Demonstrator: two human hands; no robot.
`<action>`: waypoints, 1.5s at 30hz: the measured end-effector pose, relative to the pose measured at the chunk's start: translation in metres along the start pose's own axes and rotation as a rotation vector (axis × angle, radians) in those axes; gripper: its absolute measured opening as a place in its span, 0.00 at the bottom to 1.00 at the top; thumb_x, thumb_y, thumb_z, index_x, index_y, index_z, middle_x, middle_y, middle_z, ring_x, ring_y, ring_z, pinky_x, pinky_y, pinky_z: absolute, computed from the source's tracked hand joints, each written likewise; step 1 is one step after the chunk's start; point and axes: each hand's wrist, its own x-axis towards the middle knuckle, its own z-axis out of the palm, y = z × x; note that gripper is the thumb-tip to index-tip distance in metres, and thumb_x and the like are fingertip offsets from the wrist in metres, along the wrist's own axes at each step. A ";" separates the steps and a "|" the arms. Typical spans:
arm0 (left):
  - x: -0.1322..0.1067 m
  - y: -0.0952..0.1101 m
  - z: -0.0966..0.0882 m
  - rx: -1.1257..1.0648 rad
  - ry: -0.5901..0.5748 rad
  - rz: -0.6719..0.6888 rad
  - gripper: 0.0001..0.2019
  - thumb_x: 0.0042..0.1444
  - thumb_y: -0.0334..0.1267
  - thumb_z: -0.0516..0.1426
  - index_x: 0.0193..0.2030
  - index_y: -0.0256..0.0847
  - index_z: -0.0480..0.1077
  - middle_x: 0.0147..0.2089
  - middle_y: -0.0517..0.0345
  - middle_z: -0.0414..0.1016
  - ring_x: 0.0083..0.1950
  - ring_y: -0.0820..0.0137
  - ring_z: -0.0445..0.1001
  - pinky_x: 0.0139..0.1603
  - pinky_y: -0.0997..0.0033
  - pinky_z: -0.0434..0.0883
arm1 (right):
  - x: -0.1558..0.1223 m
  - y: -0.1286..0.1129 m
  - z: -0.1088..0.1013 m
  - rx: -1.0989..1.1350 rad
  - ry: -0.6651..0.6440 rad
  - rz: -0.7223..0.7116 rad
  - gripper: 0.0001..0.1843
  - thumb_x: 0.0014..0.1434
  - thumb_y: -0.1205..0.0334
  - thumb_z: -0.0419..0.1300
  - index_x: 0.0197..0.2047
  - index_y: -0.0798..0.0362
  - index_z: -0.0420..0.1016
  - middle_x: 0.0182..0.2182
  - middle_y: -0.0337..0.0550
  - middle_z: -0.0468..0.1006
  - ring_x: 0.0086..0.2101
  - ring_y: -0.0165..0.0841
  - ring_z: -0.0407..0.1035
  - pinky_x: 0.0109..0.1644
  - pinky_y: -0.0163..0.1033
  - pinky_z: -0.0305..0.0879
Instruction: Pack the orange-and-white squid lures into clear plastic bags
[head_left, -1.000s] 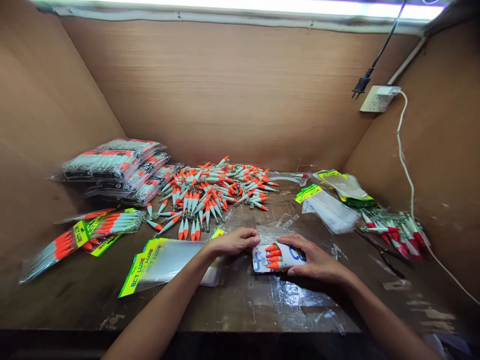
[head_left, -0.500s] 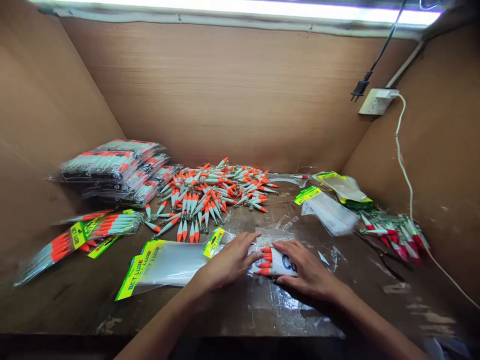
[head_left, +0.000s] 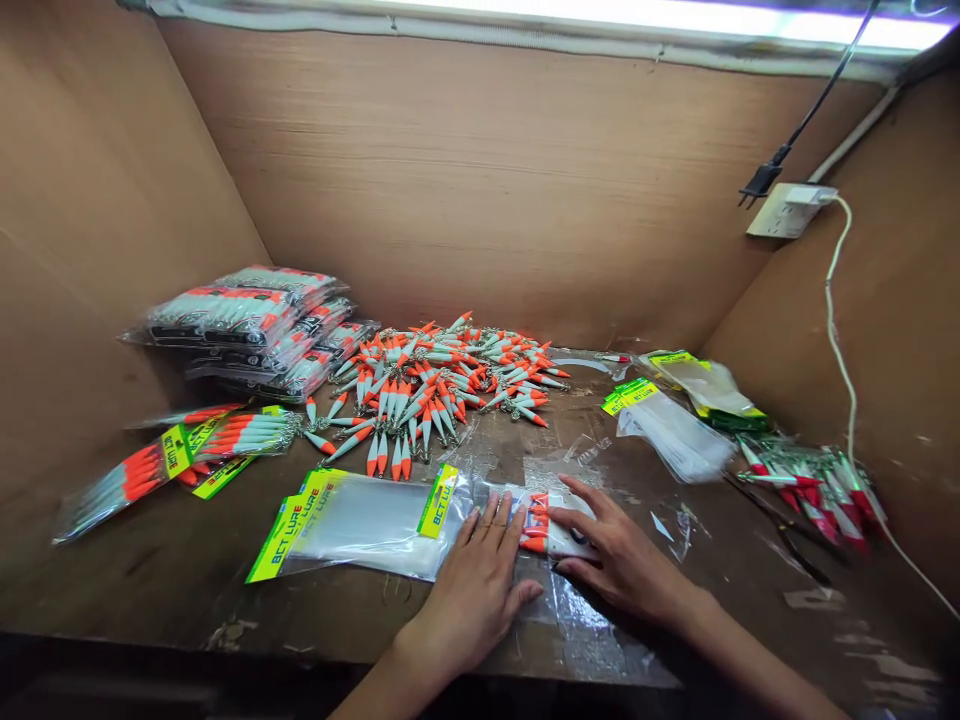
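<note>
My left hand [head_left: 484, 575] lies flat with its fingers stretched out, pressing near the left side of a small row of orange-tipped fishing lures [head_left: 536, 518]. Its fingertips cover part of a clear bag whose yellow-green header [head_left: 438, 502] reads BCT LURE. On the right side of the lures, my right hand [head_left: 622, 555] rests with fingers spread and thumb at the lower edge. Under that hand is a white piece with blue marking [head_left: 566, 545], partly hidden. Flat clear header bags [head_left: 367, 520] lie left of my left hand.
A heap of loose orange-and-white lures [head_left: 450, 375] lies behind. Packed bags [head_left: 247, 325] are stacked at the left, with filled lure packs [head_left: 142, 475] in front. At the right are more header bags [head_left: 667, 430], red-and-white lures [head_left: 825, 490] and dark pliers-like handles [head_left: 787, 540].
My left hand has turned and flattened its fingers beside the lures. The small bag's yellow header now stands more upright. My right hand has spread its fingers. The whole view has shifted slightly.
</note>
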 end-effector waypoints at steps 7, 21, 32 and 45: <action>0.000 0.000 0.002 -0.049 0.010 0.043 0.37 0.65 0.53 0.53 0.75 0.44 0.44 0.77 0.45 0.40 0.76 0.53 0.44 0.72 0.46 0.54 | -0.001 0.010 0.004 0.064 0.050 -0.040 0.20 0.61 0.53 0.64 0.55 0.47 0.72 0.67 0.52 0.60 0.65 0.47 0.56 0.66 0.56 0.58; -0.010 -0.004 0.000 -0.055 0.008 0.018 0.40 0.62 0.46 0.59 0.75 0.47 0.43 0.77 0.46 0.41 0.76 0.51 0.45 0.71 0.46 0.57 | 0.001 0.007 -0.003 0.062 -0.045 -0.051 0.35 0.62 0.55 0.62 0.70 0.45 0.56 0.70 0.53 0.55 0.67 0.48 0.51 0.69 0.59 0.52; 0.031 0.002 -0.024 -0.034 -0.040 0.078 0.57 0.47 0.52 0.68 0.75 0.38 0.39 0.77 0.37 0.39 0.77 0.46 0.38 0.73 0.42 0.46 | 0.011 0.005 -0.014 0.129 -0.034 -0.079 0.31 0.57 0.53 0.67 0.62 0.49 0.69 0.64 0.55 0.65 0.62 0.48 0.61 0.65 0.55 0.60; 0.082 -0.022 -0.115 -0.815 0.110 0.148 0.38 0.42 0.57 0.69 0.57 0.41 0.68 0.50 0.47 0.74 0.47 0.55 0.73 0.55 0.49 0.67 | 0.018 -0.032 -0.073 0.126 0.534 0.035 0.35 0.62 0.50 0.62 0.69 0.44 0.56 0.66 0.48 0.61 0.65 0.48 0.56 0.69 0.56 0.53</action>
